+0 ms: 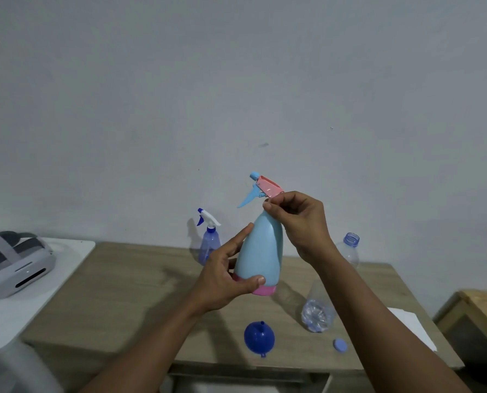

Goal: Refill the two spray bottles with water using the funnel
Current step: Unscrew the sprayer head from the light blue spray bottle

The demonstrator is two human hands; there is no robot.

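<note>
I hold a light blue spray bottle (260, 251) with a pink base above the wooden table (117, 293). My left hand (225, 282) grips its lower body, thumb across the pink base. My right hand (299, 219) pinches the neck just under the pink and blue trigger head (265, 188). A second, translucent blue spray bottle (209, 239) with a white and blue trigger stands behind on the table. A blue funnel (258, 338) lies mouth down near the front edge. A clear plastic water bottle (321, 304), uncapped, stands at the right, partly behind my right forearm.
A small blue cap (339, 345) lies right of the funnel. A white headset (12, 265) rests on a white side table (38, 302) at the left. A white sheet (412, 327) lies on the table's right end. A wooden box (480, 310) stands further right. A plain wall rises behind.
</note>
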